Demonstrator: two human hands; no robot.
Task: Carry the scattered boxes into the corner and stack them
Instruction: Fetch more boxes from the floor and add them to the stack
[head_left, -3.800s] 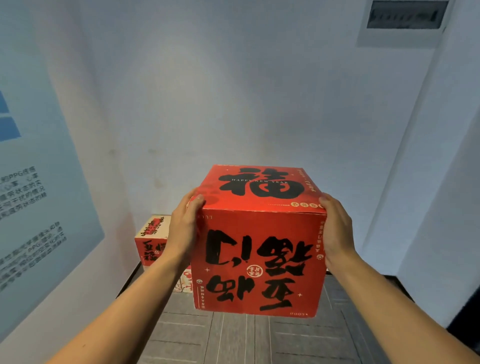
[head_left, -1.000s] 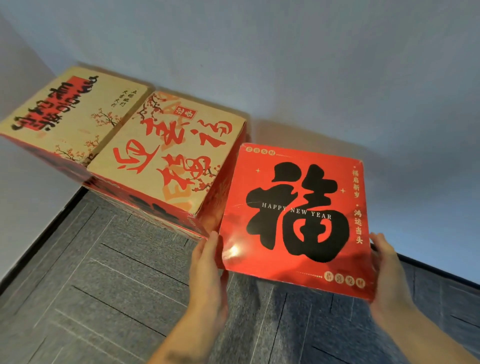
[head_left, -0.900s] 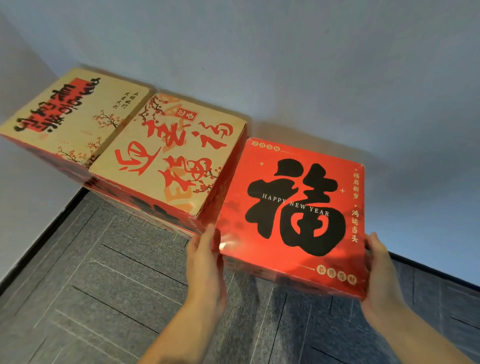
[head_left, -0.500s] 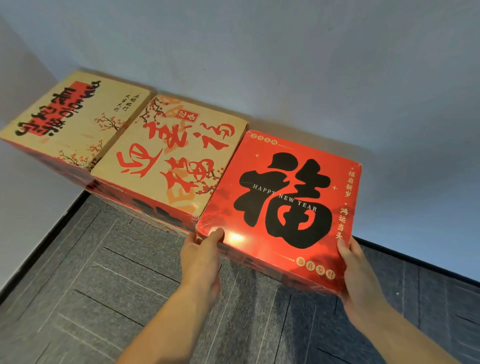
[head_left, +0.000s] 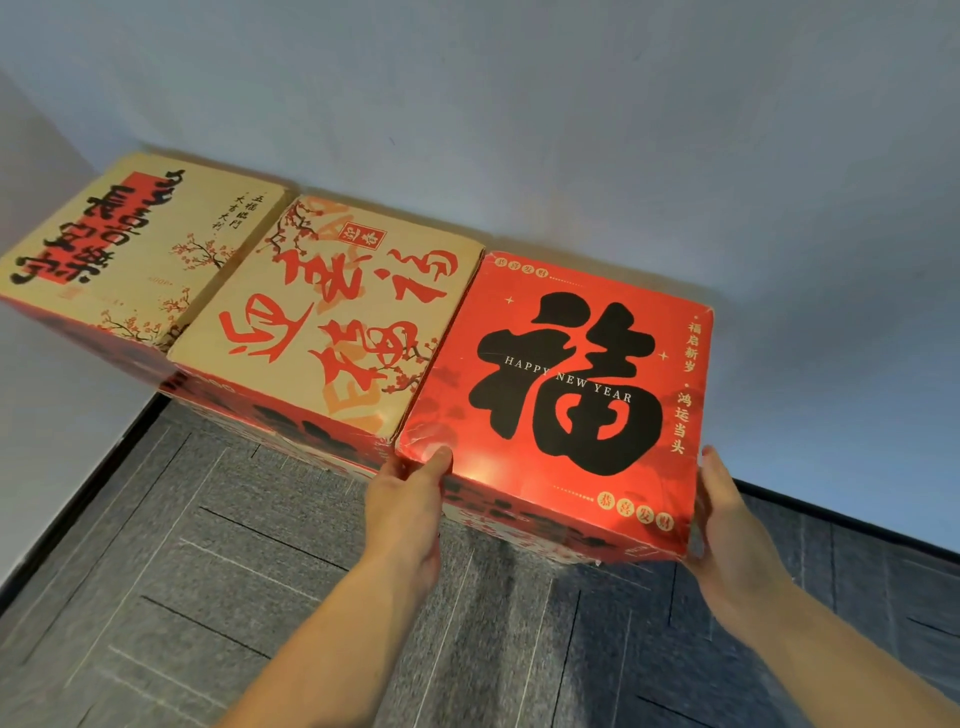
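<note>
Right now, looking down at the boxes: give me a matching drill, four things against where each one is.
Things:
1. red box
2. tan box with red lettering
3. tan box with black lettering
4. left hand

Places:
A. middle of the row
B. at the red box's near-left corner
C. right end of the row
D. left end of the row

Pairs: 1-C, 2-A, 3-D, 4-B
</note>
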